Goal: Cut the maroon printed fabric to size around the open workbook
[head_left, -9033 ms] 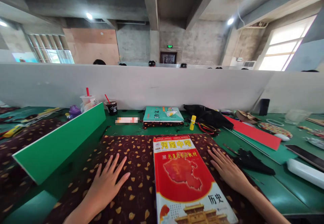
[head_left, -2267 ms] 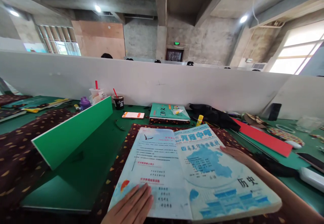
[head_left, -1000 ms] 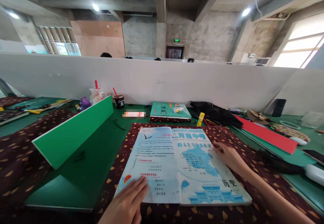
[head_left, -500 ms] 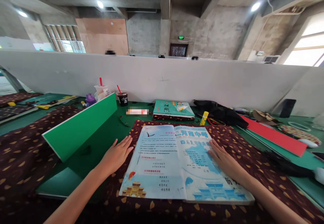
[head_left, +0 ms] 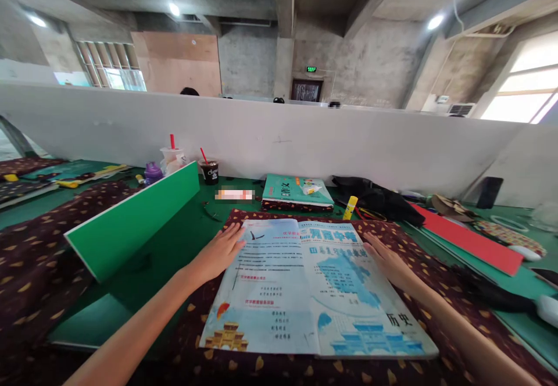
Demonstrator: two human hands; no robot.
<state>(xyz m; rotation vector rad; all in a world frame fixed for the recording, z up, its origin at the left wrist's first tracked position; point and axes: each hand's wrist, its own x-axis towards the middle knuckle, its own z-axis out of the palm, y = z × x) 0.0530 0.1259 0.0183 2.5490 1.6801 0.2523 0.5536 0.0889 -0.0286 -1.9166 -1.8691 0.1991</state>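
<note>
An open book (head_left: 279, 293) lies flat before me on a dark brown cloth (head_left: 192, 328) patterned with small pale leaf shapes. Its left page carries lines of text, and the right one shows a blue printed building and large characters. My left hand (head_left: 224, 243) rests flat at the book's upper left edge, fingers stretched out over the margin. On the opposite side, my right hand (head_left: 383, 255) lies with extended fingers along the upper right edge of the page. Neither hand grips anything.
A green board (head_left: 135, 223) stands on edge at left. Behind the book are a green book (head_left: 296, 191), a yellow glue stick (head_left: 350, 207) and a dark cup (head_left: 210, 171) with a straw. A red board (head_left: 471, 238) and black cloth (head_left: 375, 197) lie right. A white partition (head_left: 244, 133) closes the back.
My left hand has moved up and right onto the book's margin. My right hand has slid slightly up and outward toward the page's edge. The book stays open.
</note>
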